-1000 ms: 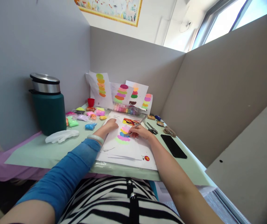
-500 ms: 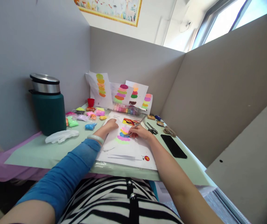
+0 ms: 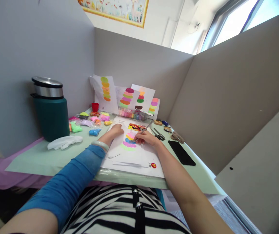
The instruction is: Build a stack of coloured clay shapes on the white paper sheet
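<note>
The left hand (image 3: pixel 117 130) lies palm down on the upper left part of a white sheet of paper (image 3: pixel 123 157), fingers loosely extended and gripping nothing that shows. The right hand (image 3: pixel 146 137) is closed in a pinch around a slender grey tool (image 3: pixel 150 124), whose near end points left at the blue patch in a stack of coloured patches (image 3: pixel 129 145); whether the tip touches is too small to tell. The patches sit on the sheet between the hands, pink and yellow at the far end, purple and light green at the near end. A printed picture (image 3: pixel 136 127) in red and yellow lies just beyond them. The sheet rests on other papers in the middle of the green-covered desk (image 3: pixel 39 161). To the left are a blue packet (image 3: pixel 95 132), a cluster of other small coloured packets (image 3: pixel 86 123), a crumpled white glove (image 3: pixel 65 142) and a tall teal flask (image 3: pixel 50 117). A red cup (image 3: pixel 95 107) stands at the far left, near upright sheets with colour swatches (image 3: pixel 109 97). To the right, scissors (image 3: pixel 159 135) lie near the right hand, with a black phone (image 3: pixel 181 152) farther right.
</note>
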`<state>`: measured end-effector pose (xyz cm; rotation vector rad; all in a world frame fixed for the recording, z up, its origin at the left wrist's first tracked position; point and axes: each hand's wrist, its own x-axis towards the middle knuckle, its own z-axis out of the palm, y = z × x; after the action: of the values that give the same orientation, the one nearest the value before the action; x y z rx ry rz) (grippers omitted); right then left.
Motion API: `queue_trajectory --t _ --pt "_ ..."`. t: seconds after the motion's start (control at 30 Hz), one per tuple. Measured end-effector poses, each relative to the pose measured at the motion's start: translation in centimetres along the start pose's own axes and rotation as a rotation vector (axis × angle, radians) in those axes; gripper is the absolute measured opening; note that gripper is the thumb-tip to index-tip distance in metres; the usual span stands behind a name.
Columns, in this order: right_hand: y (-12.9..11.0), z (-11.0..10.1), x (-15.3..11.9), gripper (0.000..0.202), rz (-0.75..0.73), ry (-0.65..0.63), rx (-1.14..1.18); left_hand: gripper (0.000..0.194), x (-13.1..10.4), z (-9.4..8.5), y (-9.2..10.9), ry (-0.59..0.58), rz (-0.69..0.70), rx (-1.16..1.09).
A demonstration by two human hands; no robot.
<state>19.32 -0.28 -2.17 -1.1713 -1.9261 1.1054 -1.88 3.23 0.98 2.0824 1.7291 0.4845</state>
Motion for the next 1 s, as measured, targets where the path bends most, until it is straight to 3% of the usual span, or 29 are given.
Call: queue_trajectory --t 1.0 --pt "0.09 0.08 0.38 0.033 0.024 -0.001 -0.016 0.044 0.48 0.31 0.11 0.001 0.028 0.048"
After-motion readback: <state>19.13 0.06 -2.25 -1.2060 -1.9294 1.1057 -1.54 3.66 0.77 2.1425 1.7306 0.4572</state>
